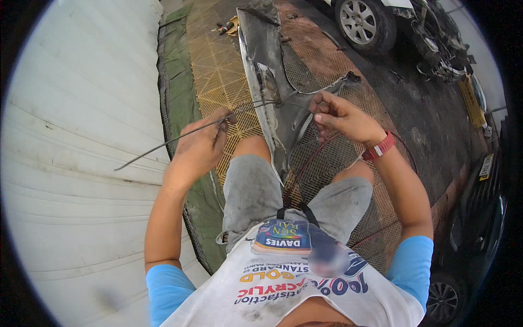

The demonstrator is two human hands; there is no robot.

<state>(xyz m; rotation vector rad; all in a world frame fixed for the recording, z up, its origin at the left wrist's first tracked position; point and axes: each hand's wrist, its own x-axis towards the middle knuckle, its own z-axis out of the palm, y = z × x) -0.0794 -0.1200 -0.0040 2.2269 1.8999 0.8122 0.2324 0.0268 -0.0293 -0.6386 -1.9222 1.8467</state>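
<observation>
My left hand (204, 141) is closed around a thin dark wire (158, 147), one stiff end of which sticks out to the lower left. From this hand the wire runs right, over a car fender (263, 82), and looks bent or doubled there. Its thinner part reaches my right hand (343, 117), where thumb and fingers are pinched together on it. The grey and white fender lies lengthwise in front of me, its near tip between my knees. A reddish cable (310, 163) passes below my right hand.
A corrugated white wall (81, 136) rises on my left, with green cloth (180, 82) along its foot. Yellow and brown grid mats (212, 60) cover the floor. A white car's wheel (359, 24) stands far right; a dark car (474, 218) is near right. A small dark tool (224, 27) lies far off.
</observation>
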